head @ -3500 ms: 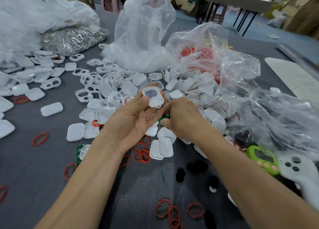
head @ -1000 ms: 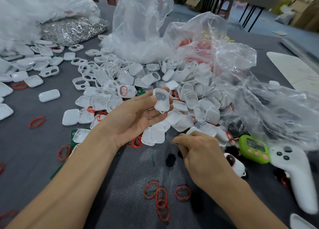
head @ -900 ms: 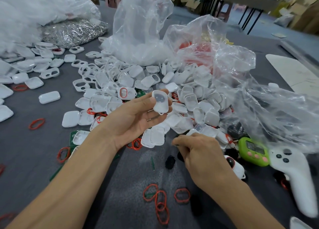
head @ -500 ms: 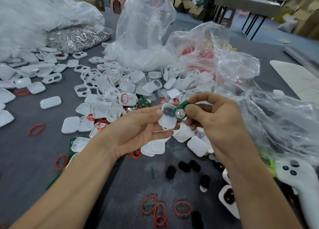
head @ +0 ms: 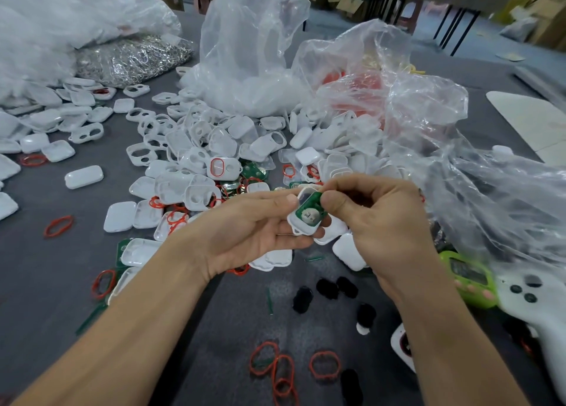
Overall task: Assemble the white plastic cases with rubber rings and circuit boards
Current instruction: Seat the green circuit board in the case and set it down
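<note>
My left hand (head: 245,225) holds a white plastic case half (head: 301,226) between thumb and fingers, its open side up. A green circuit board (head: 308,211) with a round silver cell lies in the case. My right hand (head: 376,221) pinches the board's upper edge with thumb and forefinger. Behind the hands, a heap of white case parts (head: 214,148) covers the grey table (head: 36,267). Red rubber rings (head: 281,372) lie near the front edge, and more green boards (head: 254,171) sit among the heap.
Clear plastic bags (head: 254,44) stand at the back, and another bag (head: 490,191) sprawls at the right. A bag of silver metal clips (head: 131,59) is at the back left. Black pads (head: 330,289) lie under my wrists. A green timer (head: 468,278) and a white controller (head: 539,310) sit at the right.
My right hand went down to the table, picked up a green circuit board and carried it to the case. The board now sits in the case held by my left hand.
</note>
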The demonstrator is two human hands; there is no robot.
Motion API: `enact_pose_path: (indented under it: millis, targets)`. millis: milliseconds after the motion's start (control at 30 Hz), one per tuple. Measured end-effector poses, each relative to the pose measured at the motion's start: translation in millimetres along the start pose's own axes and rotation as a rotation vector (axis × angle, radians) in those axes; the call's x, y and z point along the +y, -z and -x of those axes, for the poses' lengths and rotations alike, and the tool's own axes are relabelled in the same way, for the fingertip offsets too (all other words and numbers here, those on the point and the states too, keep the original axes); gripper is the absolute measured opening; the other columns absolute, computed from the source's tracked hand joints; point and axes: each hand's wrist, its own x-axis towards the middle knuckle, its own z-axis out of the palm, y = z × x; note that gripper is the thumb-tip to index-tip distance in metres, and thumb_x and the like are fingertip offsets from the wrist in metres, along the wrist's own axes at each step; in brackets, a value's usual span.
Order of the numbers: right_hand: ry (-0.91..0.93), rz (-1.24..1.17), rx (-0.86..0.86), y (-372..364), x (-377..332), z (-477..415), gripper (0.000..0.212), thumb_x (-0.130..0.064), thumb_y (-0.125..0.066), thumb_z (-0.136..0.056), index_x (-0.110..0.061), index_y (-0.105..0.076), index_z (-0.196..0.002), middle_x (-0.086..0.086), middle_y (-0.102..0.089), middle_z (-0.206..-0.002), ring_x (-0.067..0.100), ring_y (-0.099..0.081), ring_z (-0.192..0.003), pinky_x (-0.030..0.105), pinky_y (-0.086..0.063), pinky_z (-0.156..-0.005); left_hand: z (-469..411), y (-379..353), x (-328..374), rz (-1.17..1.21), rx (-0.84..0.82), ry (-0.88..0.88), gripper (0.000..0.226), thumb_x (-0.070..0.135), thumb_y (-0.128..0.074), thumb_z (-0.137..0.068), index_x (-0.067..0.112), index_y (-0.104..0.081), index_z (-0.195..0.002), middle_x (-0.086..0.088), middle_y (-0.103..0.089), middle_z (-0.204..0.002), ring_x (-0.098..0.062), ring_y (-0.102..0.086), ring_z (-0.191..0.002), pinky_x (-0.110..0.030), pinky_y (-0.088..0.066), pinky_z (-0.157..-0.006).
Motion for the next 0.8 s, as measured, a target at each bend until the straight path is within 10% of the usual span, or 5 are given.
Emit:
enact_pose_path:
  millis: [800]
  targets:
    - [0.243, 0.439, 0.245, -13, 1, 15, 0.011, -0.019, -0.085, -0.082, -0.028, -0.081, -0.085, -0.017, -0.072, -0.074, 0.001, -0.067, -0.074, 0.011, -0.050, -0.066, 1, -6, -1, 0.035, 0.034, 0.003, 0.043, 0.017, -0.053, -0.096, -0.003, -0.060, -0.134, -0.016, -0.072, -0.115, -0.026, -0.074, -0.099, -0.032, -0.063, -0.081]
